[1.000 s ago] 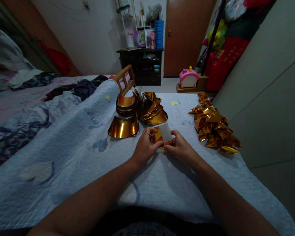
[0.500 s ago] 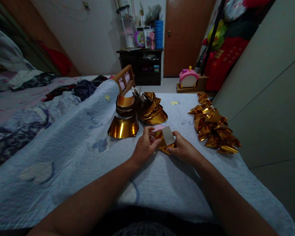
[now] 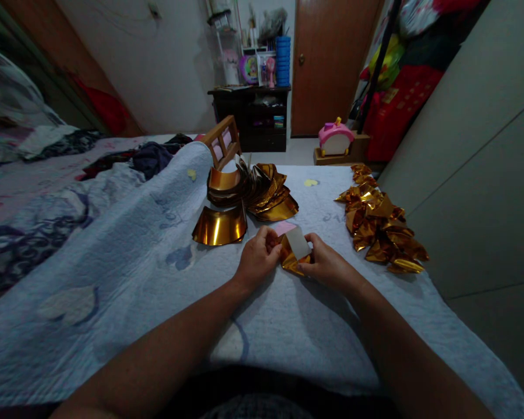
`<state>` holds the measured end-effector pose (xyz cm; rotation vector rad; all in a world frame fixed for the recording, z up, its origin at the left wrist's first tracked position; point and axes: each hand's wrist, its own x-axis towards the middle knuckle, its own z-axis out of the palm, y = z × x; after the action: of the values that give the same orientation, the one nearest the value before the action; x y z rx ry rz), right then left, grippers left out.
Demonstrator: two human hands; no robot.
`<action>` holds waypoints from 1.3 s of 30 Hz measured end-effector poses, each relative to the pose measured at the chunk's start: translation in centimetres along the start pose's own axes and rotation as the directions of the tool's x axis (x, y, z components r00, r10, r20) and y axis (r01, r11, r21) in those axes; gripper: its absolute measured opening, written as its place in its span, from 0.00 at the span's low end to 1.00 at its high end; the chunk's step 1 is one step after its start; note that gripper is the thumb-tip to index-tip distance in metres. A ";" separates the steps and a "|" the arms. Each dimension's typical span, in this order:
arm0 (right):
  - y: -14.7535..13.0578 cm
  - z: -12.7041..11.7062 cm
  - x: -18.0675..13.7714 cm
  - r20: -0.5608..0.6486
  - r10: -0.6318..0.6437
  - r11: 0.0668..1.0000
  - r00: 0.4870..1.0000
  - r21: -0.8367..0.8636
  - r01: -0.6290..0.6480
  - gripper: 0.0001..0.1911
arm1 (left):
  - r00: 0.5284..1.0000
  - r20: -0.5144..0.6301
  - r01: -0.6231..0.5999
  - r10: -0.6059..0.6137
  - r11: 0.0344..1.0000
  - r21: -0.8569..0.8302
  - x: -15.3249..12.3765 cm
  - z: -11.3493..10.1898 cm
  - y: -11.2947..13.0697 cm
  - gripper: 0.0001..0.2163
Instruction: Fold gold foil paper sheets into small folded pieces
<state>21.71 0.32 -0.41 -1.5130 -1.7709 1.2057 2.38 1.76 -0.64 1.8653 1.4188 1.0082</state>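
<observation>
Both my hands meet over a small sheet of gold foil paper on the light blue quilt. My left hand pinches the sheet's left side with curled fingers. My right hand grips its right side, and a white flap of the sheet stands up between the thumbs. A curved gold sheet lies just left of my left hand. Behind it sits a stack of unfolded gold sheets. A heap of folded gold pieces lies to the right of my right hand.
A wooden chair back rises past the quilt's far edge. Dark clothes lie on the bed at left. A pale cabinet wall runs along the right. A pink toy and a dark shelf unit stand by the door.
The gold sheet has been turned and pressed lower onto the quilt, its white flap tilting left. My hands have drawn closer together around it.
</observation>
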 end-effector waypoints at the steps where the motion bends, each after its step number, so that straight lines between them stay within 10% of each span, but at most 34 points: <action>1: 0.0 0.0 0.0 0.001 0.000 1.000 1.000 -0.008 0.000 0.25 | 1.000 -0.002 -0.020 0.020 1.000 0.025 0.0 0.0 -0.1 0.06; 21: -0.8 0.0 -0.8 -0.158 -0.050 0.859 0.986 -0.510 -0.038 0.19 | 0.889 0.329 -0.418 0.319 0.858 0.300 -0.8 0.5 -0.1 0.08; 39: -0.9 -1.0 -0.3 0.085 -0.111 0.831 0.990 -0.538 0.139 0.10 | 0.868 0.355 -0.460 0.347 0.832 0.309 -0.8 1.0 -0.1 0.04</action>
<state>22.18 0.40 0.93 -1.6319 -2.3436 0.7013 3.03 1.01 -1.45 2.5702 1.1210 0.6242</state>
